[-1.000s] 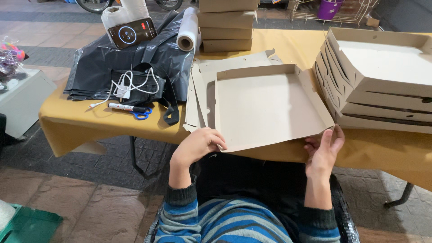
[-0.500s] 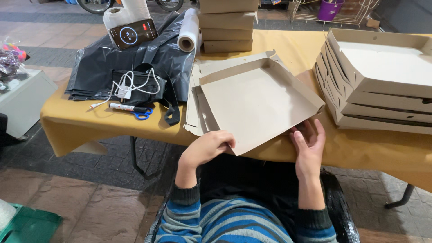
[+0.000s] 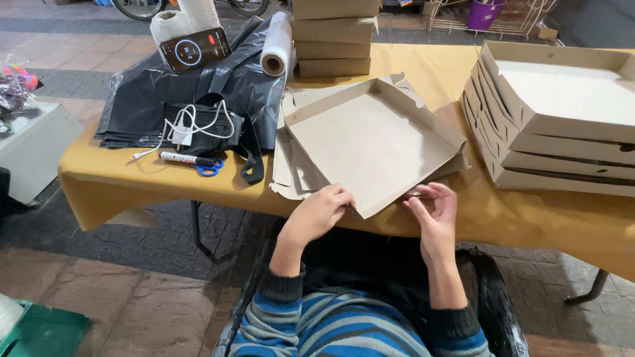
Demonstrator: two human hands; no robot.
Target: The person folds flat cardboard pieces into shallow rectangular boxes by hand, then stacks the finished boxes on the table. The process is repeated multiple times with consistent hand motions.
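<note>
At the near edge of the yellow table (image 3: 132, 178), a half-folded cardboard box (image 3: 370, 142) is pinched at its front edge by the left hand (image 3: 322, 213) and the right hand (image 3: 433, 208). Folded boxes (image 3: 562, 125) are stacked beside it.

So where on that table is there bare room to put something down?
Bare yellow cloth shows between the far box stack and the right-hand stack, and along the near left edge below the scissors. The black bags and the half-folded box crowd elsewhere.

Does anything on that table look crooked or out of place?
The half-folded cardboard box sits askew, one corner tipped past the table edge, where the left hand and right hand pinch it. The folded boxes beside it are stacked leaning.
</note>
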